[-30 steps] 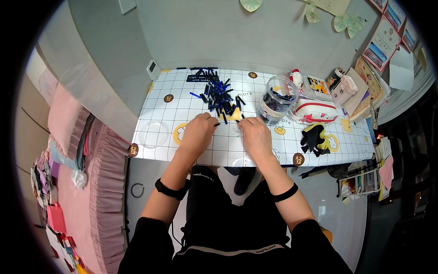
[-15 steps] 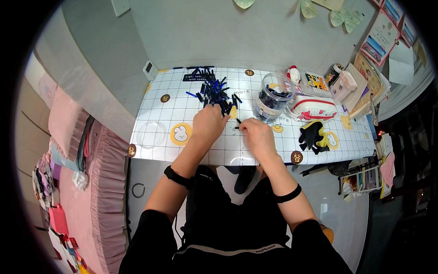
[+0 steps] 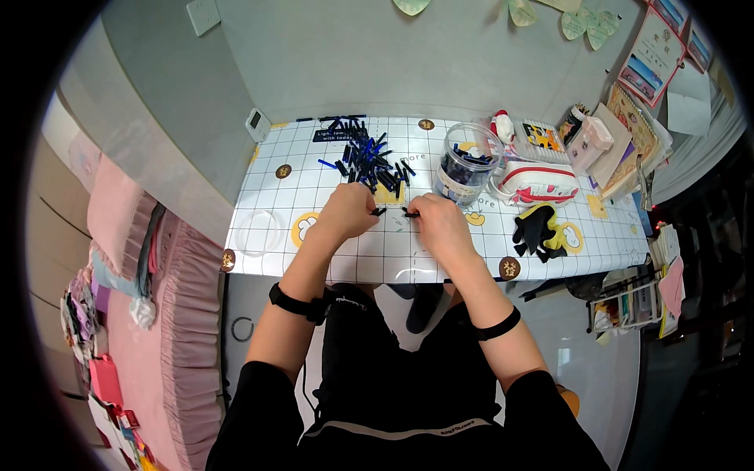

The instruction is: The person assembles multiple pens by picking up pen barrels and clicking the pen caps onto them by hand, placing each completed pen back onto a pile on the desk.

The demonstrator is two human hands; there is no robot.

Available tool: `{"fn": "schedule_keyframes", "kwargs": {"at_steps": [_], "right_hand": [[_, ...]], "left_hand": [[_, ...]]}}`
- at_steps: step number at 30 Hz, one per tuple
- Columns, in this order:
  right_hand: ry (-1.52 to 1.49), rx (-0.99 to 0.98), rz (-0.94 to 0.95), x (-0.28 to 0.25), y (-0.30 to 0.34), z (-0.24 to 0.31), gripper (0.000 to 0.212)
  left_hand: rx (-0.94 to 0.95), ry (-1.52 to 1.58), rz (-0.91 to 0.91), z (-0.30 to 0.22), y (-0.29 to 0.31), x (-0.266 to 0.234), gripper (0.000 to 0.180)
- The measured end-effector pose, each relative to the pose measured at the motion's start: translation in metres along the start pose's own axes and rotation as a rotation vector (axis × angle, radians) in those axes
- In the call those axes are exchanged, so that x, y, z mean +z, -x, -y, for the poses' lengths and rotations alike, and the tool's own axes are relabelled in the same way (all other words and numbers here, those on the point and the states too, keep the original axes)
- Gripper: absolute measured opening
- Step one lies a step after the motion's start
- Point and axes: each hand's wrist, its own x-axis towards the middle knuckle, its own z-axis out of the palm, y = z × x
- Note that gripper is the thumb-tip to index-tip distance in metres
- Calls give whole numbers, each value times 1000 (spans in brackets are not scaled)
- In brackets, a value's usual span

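Observation:
A loose heap of short dark blue and black tubes, which look like pen ink cartridges, lies at the back left of the table. My left hand is just in front of the heap, fingers closed on a small dark cartridge that sticks out to the right. A short gap away, my right hand pinches another dark cartridge between thumb and fingertips. Behind my right hand stands a clear round jar, open at the top and partly filled with the same tubes.
A clear round lid lies at the left of the gridded tabletop. To the right are a white and red pencil case, a black and yellow cloth-like bundle and a pink box. A wall bounds the back.
My left hand has drawn back from the heap toward me, and a cartridge now shows in its fingers. The right hand stays nearly in place with its cartridge.

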Motion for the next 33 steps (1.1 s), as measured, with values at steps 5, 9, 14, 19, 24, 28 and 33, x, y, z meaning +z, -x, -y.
{"fn": "schedule_keyframes", "kwargs": {"at_steps": [5, 9, 14, 19, 24, 28, 33], "right_hand": [[128, 47, 56, -1, -4, 3, 17], [208, 24, 1, 4, -6, 3, 11], [-2, 10, -84, 9, -2, 2, 14], [-641, 225, -165, 17, 1, 6, 16], [-696, 126, -281, 22, 3, 8, 17], [-644, 65, -278, 23, 8, 8, 16], [-516, -5, -284, 20, 12, 10, 17]], "left_hand": [[15, 8, 31, -2, 3, 4, 11], [150, -31, -131, -2, 8, 20, 9], [186, 124, -306, 2, 21, 26, 12], [54, 615, -401, 1, 26, 36, 16], [107, 727, -456, -1, 28, 40, 14], [151, 611, -434, -5, 34, 37, 14], [143, 586, -428, -7, 41, 35, 14]]}}
